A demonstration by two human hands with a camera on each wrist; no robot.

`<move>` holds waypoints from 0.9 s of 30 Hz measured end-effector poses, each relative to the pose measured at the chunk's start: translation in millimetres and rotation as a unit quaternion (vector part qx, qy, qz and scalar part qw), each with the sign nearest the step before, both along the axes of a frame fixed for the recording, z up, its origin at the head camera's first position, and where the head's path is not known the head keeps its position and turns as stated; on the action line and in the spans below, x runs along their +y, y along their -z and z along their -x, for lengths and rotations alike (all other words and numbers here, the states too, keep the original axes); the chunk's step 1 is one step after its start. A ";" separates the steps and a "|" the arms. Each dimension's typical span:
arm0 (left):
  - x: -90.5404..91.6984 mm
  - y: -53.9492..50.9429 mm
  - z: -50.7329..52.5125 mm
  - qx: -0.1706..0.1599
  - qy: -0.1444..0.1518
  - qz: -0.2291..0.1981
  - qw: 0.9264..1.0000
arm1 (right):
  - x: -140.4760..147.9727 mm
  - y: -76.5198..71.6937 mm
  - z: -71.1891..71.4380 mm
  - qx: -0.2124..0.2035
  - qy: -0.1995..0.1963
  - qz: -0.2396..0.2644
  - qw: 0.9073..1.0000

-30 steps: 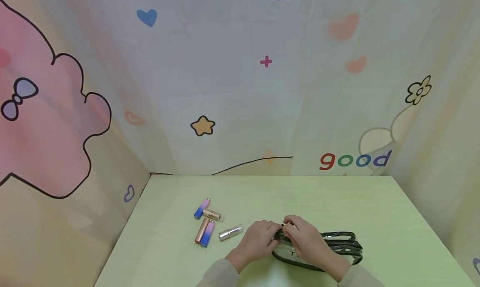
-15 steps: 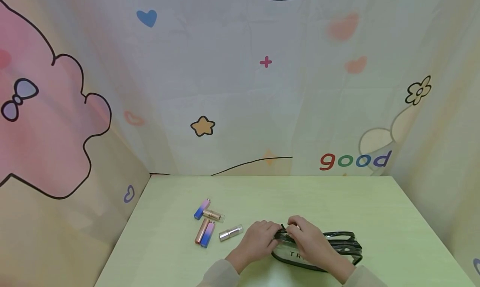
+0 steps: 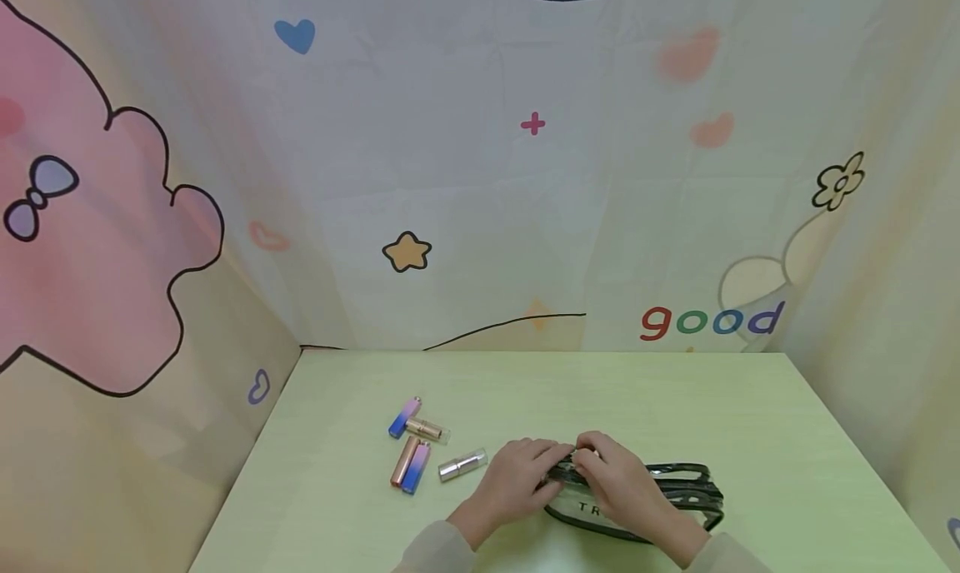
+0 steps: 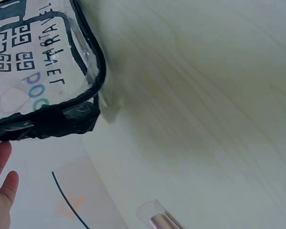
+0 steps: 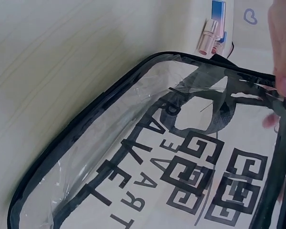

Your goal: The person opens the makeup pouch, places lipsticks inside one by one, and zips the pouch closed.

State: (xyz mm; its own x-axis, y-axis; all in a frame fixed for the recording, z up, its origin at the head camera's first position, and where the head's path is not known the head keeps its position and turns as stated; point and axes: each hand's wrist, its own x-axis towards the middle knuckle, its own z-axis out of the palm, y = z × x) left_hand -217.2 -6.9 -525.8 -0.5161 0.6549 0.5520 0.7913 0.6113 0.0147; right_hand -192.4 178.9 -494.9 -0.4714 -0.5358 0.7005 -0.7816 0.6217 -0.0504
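A clear zip pouch (image 3: 585, 519) with black trim and black "TRAVEL" lettering stands on the table, spanned by both hands. My left hand (image 3: 517, 477) grips the left end of its top edge, thumb in front and fingers over the top. Close beside it, my right hand (image 3: 618, 485) pinches the black zip edge with curled fingers; the zip pull itself is hidden. In the left wrist view the pouch (image 4: 33, 62) fills the upper left, with fingertips at its black edge. The right wrist view shows the pouch (image 5: 148, 143) close up, its clear wall creased.
Left of the hands lie a silver lipstick (image 3: 461, 465), a rose-gold one (image 3: 404, 462), a gold one (image 3: 426, 429) and two blue-pink tubes, one nearer (image 3: 416, 469) and one farther (image 3: 402, 421). A printed curtain (image 3: 480, 181) encloses the pale green table (image 3: 315, 490).
My left fingers have stretched slightly rightward over the pouch's top edge. My right hand has shifted a little to the right, baring more lettering. The lipsticks stay put.
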 end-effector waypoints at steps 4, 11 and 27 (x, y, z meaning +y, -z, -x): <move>1.3 -2.2 -1.0 0.033 0.022 -0.017 0.999 | -1.4 0.4 0.2 0.000 0.003 0.002 1.000; -0.9 -3.1 -3.9 0.004 0.026 -0.022 0.999 | -3.2 1.8 0.0 -0.002 0.003 0.001 1.000; -3.0 -11.5 -3.0 -0.095 0.006 0.029 0.995 | -3.3 4.2 0.0 -0.004 0.009 -0.006 1.000</move>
